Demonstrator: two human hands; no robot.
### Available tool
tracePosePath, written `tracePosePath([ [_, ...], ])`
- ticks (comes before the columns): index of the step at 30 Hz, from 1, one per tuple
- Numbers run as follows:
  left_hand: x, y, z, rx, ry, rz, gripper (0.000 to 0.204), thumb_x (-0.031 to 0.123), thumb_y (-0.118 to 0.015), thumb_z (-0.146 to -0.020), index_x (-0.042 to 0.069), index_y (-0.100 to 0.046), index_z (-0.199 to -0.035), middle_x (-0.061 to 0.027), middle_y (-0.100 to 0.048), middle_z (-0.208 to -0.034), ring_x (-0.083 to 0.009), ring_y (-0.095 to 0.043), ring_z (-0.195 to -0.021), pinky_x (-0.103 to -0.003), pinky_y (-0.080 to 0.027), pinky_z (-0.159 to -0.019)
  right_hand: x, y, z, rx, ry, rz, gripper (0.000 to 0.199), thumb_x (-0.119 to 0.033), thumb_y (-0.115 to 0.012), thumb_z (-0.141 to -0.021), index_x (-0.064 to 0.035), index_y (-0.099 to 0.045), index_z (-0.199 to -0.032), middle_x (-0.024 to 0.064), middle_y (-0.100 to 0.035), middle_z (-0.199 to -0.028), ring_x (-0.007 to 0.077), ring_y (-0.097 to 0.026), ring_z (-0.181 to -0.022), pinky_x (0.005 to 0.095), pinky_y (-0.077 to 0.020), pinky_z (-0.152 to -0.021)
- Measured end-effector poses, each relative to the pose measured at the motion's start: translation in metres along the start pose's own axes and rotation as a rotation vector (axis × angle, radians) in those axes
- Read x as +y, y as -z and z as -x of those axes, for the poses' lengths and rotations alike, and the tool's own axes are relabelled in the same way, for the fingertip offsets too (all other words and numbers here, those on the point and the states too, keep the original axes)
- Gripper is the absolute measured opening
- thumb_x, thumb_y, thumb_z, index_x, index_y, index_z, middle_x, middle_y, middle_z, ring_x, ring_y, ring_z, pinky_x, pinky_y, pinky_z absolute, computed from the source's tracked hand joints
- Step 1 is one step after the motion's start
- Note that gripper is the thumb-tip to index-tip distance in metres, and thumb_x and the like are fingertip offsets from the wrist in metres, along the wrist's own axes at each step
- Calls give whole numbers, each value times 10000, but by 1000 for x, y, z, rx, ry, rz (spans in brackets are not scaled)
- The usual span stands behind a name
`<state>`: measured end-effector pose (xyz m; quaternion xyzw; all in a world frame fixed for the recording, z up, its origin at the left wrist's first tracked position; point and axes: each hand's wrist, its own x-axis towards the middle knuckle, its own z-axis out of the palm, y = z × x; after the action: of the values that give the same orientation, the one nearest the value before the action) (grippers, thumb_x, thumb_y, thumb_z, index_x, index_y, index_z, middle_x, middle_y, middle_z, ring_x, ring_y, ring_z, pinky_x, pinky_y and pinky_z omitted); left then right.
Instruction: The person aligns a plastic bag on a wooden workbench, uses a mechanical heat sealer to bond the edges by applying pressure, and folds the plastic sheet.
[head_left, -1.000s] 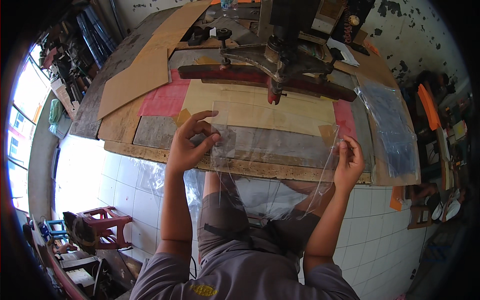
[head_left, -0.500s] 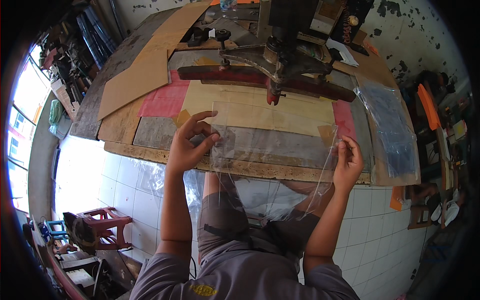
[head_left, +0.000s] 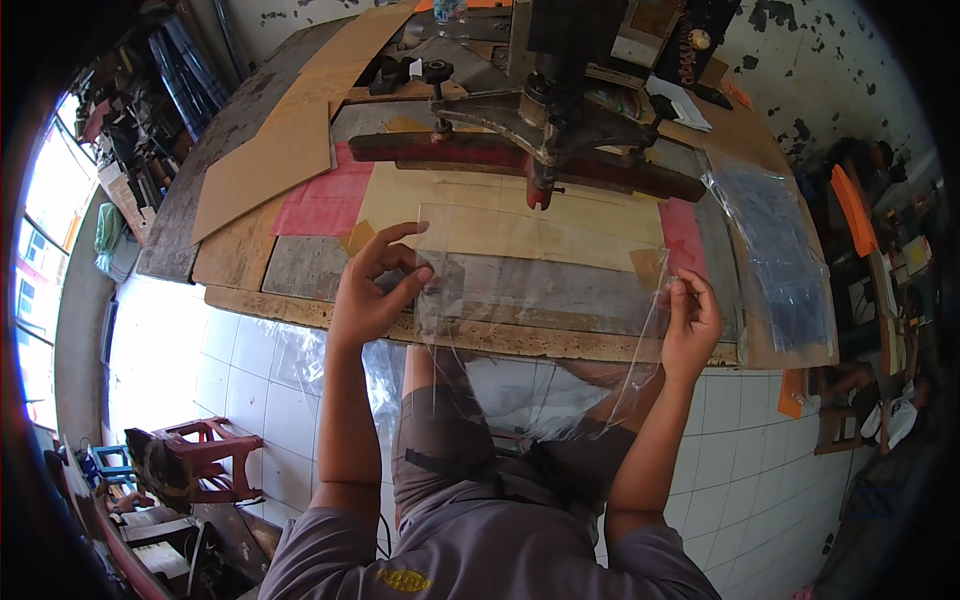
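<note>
A clear plastic sheet (head_left: 545,300) hangs between my two hands, its far edge over the worktable and its near part drooping toward my lap. My left hand (head_left: 375,285) pinches its left edge between thumb and a finger, with the forefinger stretched out along it. At the right edge, my right hand (head_left: 693,325) grips the sheet between thumb and fingers. Beyond the sheet stands a press with a long dark-red bar (head_left: 450,150). Below the bar lies a pale yellow sheet (head_left: 400,195), flanked by a red patch (head_left: 318,200) on the left and a pinkish one on the right.
Stacked clear plastic (head_left: 775,260) lies at the table's right end. Brown board (head_left: 265,170) covers part of the left side. A worn wooden edge (head_left: 270,304) runs along the table front. More clear plastic (head_left: 298,350) hangs at lower left, near a red stool (head_left: 215,455).
Almost nothing differs. The whole view has shifted slightly, and both hands keep the same hold on the plastic sheet.
</note>
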<state>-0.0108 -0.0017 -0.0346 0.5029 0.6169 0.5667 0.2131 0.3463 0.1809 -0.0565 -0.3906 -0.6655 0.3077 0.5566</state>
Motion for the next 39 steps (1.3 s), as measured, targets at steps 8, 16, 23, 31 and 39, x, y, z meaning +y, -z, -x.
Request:
tracePosePath([
  [8,1,0,0,-1,12,-22,532,55,-771,-920,35,-602,-1424,-11,-695,-837,-81,-666,-846,-269,-519,-847,1,1,0,3,1,14,210,-120,-666,-1062,25,-703,-1210,50,-711,-931,108,-682,-787,264,-564,-720],
  [16,1,0,0,-4,14,-19,534,59,-775,-919,37,-603,-1424,-17,-703,-841,-84,-671,-848,-272,-520,-846,2,2,1,0,-3,4,215,-132,-674,-1059,14,-707,-1214,51,-710,-931,111,-680,-784,265,-556,-710],
  [23,1,0,-1,-2,8,-17,531,47,-770,-917,37,-607,-1422,-13,-705,-840,-80,-670,-838,-271,-522,-842,1,0,0,18,26,31,214,-128,-673,-1058,18,-706,-1212,48,-709,-923,110,-683,-776,259,-553,-710],
  [31,2,-1,0,5,18,-26,532,31,-771,-910,42,-611,-1417,-7,-701,-837,-73,-664,-832,-263,-521,-833,2,1,0,15,5,10,211,-128,-670,-1061,21,-704,-1207,49,-708,-923,110,-683,-778,260,-552,-711],
  [39,2,-2,0,13,21,-34,525,45,-778,-911,51,-620,-1412,-10,-704,-847,-85,-669,-846,-281,-527,-854,-2,0,0,18,23,60,231,-157,-677,-1061,21,-704,-1206,52,-708,-928,115,-684,-773,266,-554,-712],
])
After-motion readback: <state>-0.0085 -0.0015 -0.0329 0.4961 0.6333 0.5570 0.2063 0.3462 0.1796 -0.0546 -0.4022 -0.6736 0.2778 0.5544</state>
